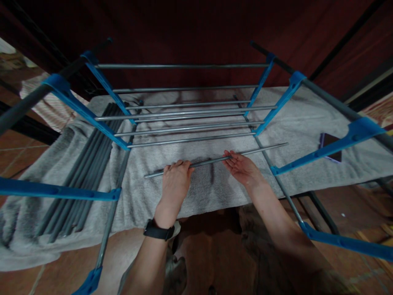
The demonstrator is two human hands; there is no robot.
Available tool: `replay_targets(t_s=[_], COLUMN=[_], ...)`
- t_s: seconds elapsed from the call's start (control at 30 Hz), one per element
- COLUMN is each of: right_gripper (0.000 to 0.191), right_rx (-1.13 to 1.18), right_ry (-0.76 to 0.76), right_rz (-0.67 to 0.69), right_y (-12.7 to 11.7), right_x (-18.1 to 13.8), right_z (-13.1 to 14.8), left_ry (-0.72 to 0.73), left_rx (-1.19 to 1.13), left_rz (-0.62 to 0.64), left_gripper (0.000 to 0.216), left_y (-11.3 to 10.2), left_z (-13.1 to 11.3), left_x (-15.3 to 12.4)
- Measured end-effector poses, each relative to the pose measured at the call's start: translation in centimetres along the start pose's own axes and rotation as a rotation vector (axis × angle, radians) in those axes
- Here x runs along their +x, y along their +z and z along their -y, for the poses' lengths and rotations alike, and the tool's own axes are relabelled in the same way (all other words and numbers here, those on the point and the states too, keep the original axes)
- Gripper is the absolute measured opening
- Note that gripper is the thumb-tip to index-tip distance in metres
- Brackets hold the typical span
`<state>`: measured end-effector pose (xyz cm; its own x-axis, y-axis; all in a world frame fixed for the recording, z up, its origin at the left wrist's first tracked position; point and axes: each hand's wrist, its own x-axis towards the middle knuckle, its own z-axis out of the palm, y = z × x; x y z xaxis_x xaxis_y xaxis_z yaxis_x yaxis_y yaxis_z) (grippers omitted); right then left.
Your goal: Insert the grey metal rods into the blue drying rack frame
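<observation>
A loose grey metal rod [208, 162] lies crosswise in front of me, its right end tilted slightly away. My left hand [176, 180] is closed over it from above, near the left end. Palm turned up, my right hand [241, 166] grips the rod lightly at the fingertips, right of its middle. Around both hands stands a drying-rack frame of grey tubes and blue plastic arms [264, 102]. Several crossbars [187, 112] span its far arms. The nearer arms, such as the left blue arm [58, 191], have no bars between them.
Several grey tubes [82, 168] lie bundled at the left on a grey fleece blanket [141, 196]. At the right, a phone [333, 146] rests on the blanket, partly behind a blue arm. A dark red curtain [184, 32] hangs behind. Tiled floor [76, 262] shows below.
</observation>
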<state>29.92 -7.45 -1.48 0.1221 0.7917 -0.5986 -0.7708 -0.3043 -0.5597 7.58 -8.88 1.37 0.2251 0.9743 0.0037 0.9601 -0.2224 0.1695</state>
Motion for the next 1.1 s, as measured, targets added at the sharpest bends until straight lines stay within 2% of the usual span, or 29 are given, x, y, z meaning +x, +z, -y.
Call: replay_targets(t_s=[0.2,0.4,0.63,0.77,0.9,1.1], right_gripper=[0.021,0.023,0.022,0.023,0.022,0.024], right_rx=[-0.021,-0.010,0.009,0.016,0.004,-0.005], right_ry=[-0.012,-0.013,-0.047,-0.067,-0.074,-0.056], right_rz=[0.018,-0.026,-0.071,-0.107,-0.086,-0.057], right_y=[0.0,-0.2,-0.5,-0.5,-0.4,-0.3], right_x=[0.0,0.3,0.6,0.5,0.5,0.3], right_z=[-0.2,-0.2,0.7,1.4,1.5,0.8], left_ry=[0.006,-0.016,-0.083,-0.148,-0.166,-0.189], left_rx=[0.008,0.002,-0.023,-0.015,-0.025,-0.075], left_rz=[0.013,-0.017,-0.031,-0.098,-0.131,-0.114], left_gripper=[0.026,0.023,0.024,0.024,0.025,0.026], left_y=[0.2,0.0,-0.5,-0.5,-0.3,0.3], left_z=[-0.1,0.3,1.0,1.4,1.6,1.5], left_x=[0.1,0.2,0.2,0.1,0.0,0.1])
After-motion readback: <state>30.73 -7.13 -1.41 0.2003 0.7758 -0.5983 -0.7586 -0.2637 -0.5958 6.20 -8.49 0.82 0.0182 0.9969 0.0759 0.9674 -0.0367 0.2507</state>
